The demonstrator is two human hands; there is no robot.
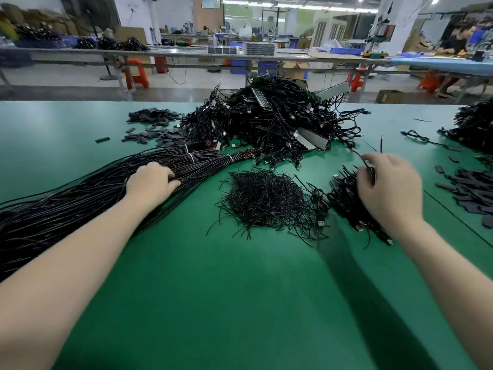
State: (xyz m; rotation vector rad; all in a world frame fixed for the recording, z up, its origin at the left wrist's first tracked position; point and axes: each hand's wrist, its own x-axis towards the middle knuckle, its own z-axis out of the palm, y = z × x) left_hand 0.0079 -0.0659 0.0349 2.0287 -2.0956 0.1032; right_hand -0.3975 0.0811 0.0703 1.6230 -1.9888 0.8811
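The left hand [152, 180] lies on the bundle [80, 198] of long, glossy black cables, fingers curled into the strands just short of its white ties [190, 157]. The bundle's long axis runs from near left to far centre across the green surface [240, 289]. The right hand [386, 188], well apart, pinches a thin wire [369, 169] above a pile [346, 201] of plugged leads.

Factory floor: workbenches [186, 53], cable heaps [277, 121]
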